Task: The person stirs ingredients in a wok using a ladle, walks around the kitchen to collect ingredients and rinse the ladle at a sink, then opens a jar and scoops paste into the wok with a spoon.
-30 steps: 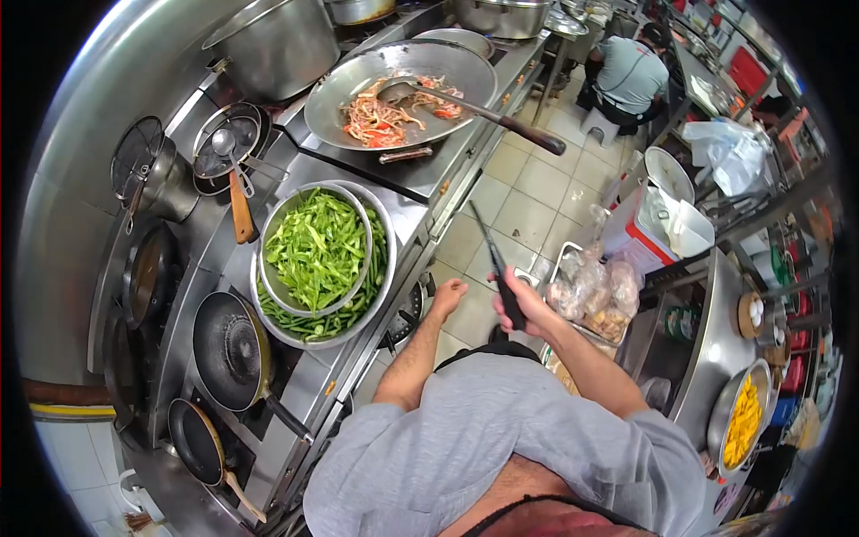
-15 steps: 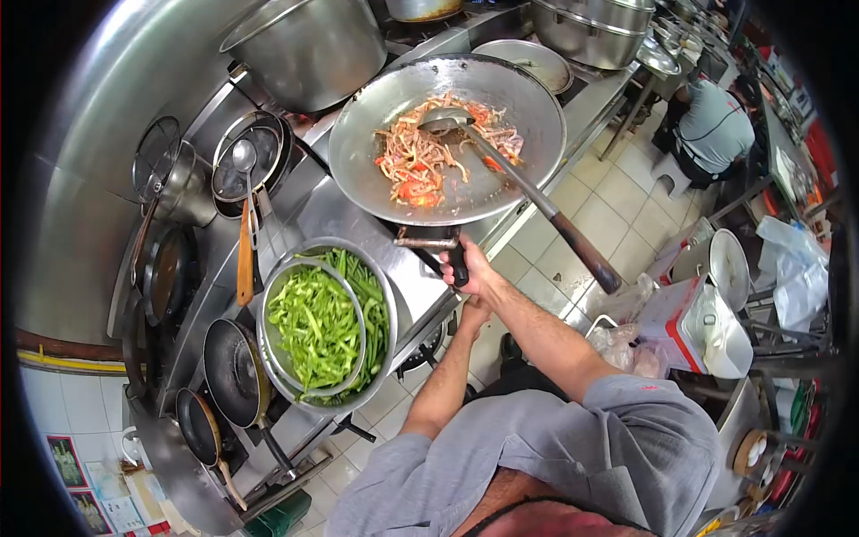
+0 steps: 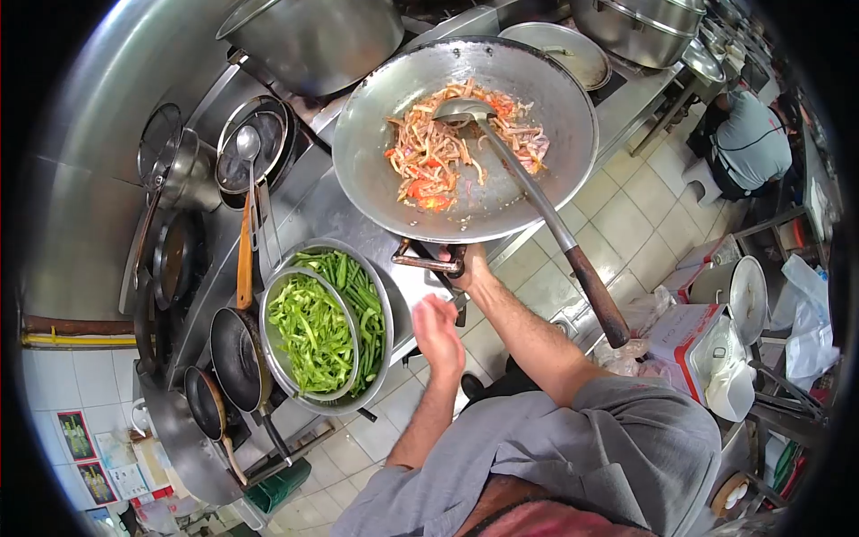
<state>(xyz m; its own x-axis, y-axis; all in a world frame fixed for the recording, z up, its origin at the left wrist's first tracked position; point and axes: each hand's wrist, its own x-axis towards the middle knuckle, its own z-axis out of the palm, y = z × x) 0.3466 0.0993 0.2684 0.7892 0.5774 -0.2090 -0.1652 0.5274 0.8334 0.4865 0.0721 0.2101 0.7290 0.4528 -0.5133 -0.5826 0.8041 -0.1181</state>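
A large wok (image 3: 537, 188) holds sliced meat strips (image 3: 425, 157) with red pieces. A ladle (image 3: 528, 174) rests in it, its wooden end over the rim. My right hand (image 3: 472, 270) is closed at the wok's near handle (image 3: 428, 259); the handle partly hides its fingers. My left hand (image 3: 437, 336) is raised beside the counter edge with nothing in it, fingers stretched and slightly blurred. Just left of it stands a metal bowl (image 3: 386, 313) of long green beans (image 3: 355, 295), with a smaller bowl (image 3: 355, 340) of sliced green vegetable (image 3: 309, 336) set inside.
Two frying pans (image 3: 237, 358) (image 3: 204, 403) lie left of the bowls. Strainers (image 3: 242, 170) and a spoon (image 3: 249, 143) sit behind. A large pot (image 3: 313, 45) and a lid (image 3: 559, 55) are at the back. Another person (image 3: 752, 143) sits to the right, near boxes (image 3: 684, 336).
My left hand has moved up and left from the counter's front edge toward the bowls. The wok appears larger and slightly shifted right; my right hand stays at its handle.
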